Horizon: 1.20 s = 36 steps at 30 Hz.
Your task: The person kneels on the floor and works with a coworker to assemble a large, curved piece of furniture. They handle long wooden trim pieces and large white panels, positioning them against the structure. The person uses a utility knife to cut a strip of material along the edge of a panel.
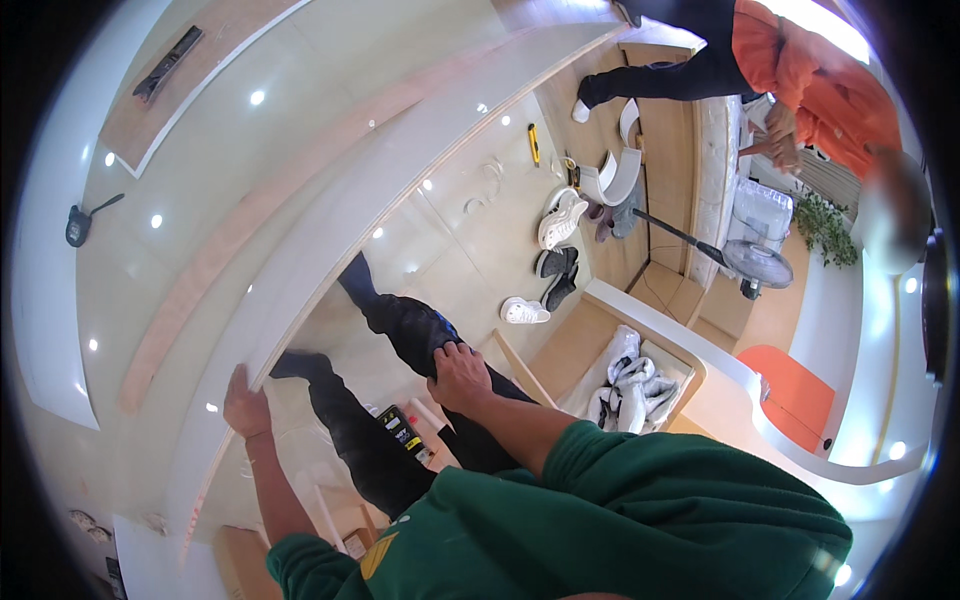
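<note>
My left hand (pixel 247 402) grips the near edge of a long white board (pixel 330 240), its fingers over the edge. The board stretches from the lower left to the far upper right. My right hand (pixel 462 376) lies on the knee of my black trousers (pixel 410 325), fingers spread and holding nothing. Between my legs and the right forearm, a black and yellow package (pixel 402 432) sits on the floor.
A tape measure (pixel 80 226) lies at far left, a yellow utility knife (pixel 534 145) beyond the board. White clogs (pixel 562 220) and dark shoes (pixel 557 272) stand mid-right, near a fan (pixel 757 264). A person in orange (pixel 810 85) is at upper right.
</note>
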### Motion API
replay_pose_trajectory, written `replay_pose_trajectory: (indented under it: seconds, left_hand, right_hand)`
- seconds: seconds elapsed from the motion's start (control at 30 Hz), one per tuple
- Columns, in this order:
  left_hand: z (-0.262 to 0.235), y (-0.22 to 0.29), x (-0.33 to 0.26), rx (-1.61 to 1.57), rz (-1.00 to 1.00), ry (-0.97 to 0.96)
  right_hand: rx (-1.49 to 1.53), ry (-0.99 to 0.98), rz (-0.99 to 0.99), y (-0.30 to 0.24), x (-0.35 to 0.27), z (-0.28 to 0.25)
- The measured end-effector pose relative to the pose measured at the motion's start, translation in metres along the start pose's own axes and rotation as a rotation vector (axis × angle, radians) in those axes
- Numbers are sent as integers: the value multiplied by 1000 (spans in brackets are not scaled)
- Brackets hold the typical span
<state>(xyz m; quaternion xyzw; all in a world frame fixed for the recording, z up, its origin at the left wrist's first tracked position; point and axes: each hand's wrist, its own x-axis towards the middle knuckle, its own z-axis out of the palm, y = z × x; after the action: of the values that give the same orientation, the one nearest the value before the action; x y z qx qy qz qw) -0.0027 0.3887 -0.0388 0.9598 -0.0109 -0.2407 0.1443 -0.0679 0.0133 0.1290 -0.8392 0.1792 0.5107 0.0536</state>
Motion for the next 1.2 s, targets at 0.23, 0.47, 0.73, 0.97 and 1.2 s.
replay_pose_trajectory:
  seconds: [0.23,0.47,0.73,0.97,1.2]
  left_hand:
    - [2,-7,4,27,48,45]
    - [1,-6,3,7,28,15]
    - [1,0,-2,-9,11,6]
    - [12,0,-9,-31,21,53]
    - [11,7,-14,-45,52,87]
  right_hand:
    - [-14,-41,30,-3,0,-1]
    - [-40,-21,18,-4,1,1]
    - [-47,26,-16,-4,1,-2]
    - [-32,62,-28,-3,-2,0]
    - [-28,82,-34,-4,-3,0]
